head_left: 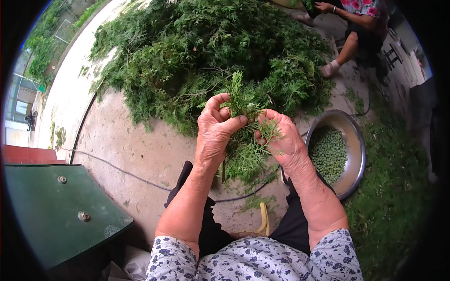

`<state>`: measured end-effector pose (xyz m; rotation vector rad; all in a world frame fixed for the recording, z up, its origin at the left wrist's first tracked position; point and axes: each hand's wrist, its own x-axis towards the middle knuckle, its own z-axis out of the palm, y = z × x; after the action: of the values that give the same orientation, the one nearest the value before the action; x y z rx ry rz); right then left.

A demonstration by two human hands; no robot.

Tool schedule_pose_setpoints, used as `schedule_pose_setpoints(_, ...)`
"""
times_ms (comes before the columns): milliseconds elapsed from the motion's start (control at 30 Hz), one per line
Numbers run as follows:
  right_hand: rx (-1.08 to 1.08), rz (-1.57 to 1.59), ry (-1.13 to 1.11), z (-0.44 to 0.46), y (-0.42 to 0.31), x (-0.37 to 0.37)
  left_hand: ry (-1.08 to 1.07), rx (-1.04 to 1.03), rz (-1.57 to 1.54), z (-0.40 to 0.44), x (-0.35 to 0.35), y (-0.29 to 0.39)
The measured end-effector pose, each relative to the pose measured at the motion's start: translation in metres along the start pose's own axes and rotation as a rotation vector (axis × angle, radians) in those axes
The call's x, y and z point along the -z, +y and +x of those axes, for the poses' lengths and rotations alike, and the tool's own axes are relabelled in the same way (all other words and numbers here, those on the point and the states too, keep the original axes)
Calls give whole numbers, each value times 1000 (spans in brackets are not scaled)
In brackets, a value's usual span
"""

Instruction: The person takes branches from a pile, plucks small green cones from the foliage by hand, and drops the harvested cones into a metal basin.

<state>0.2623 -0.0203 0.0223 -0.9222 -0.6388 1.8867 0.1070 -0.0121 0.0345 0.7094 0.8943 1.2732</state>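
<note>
In front of me I hold up a leafy evergreen sprig (238, 91) with flat, scaly green leaves. My left hand (213, 126) is closed on it, thumb and fingers pinching the stem. My right hand (287, 140) is closed at its other side, with curled fingers among the leaves. A few pale green cones (250, 106) show on the sprig between both hands. To the right of my right hand, a metal bowl (358, 152) holds many small green cones (329, 154).
A large heap of cut evergreen branches (187, 61) lies ahead. Another person (358, 21) sits at the upper right. A green metal-like panel (61, 210) stands at left. A dark cable (126, 169) crosses the concrete floor. Loose greenery (389, 201) covers the right side.
</note>
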Motion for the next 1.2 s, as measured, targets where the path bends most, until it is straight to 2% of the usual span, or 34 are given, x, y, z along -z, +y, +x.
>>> schedule_pose_setpoints(67,-20,57,10,2,0,0,4,-36,52,-1,-2,1)
schedule_pose_setpoints(233,164,153,1,7,-13,5,7,-94,226,0,2,-3)
schedule_pose_setpoints(300,174,174,9,5,-15,1,10,-108,289,0,2,-5)
schedule_pose_setpoints(367,227,-324,106,4,-13,-6,-9,-85,330,0,4,-7)
schedule_pose_setpoints(400,334,-396,79,8,-6,-5,-11,-84,331,0,5,-8)
schedule_pose_setpoints(500,274,-435,146,7,-4,-6,-17,-59,437,0,4,-8)
schedule_pose_setpoints(567,253,-421,154,6,-4,-3,-43,-1,239,-2,-1,-6)
schedule_pose_setpoints(667,178,-274,120,4,-5,-2,-47,78,111,-1,-1,-2)
schedule_pose_setpoints(767,183,-186,81,4,0,-3,18,51,91,-3,-7,-2)
schedule_pose_setpoints(967,133,-148,38,4,2,0,4,-11,70,-1,-4,-6)
schedule_pose_setpoints(1000,83,-31,13,4,2,0,3,-11,71,0,-3,-5)
schedule_pose_setpoints(1033,32,86,-13,4,1,1,9,13,66,1,-2,-5)
schedule_pose_setpoints(1200,105,157,-45,1,-19,3,50,86,105,-2,-5,6)
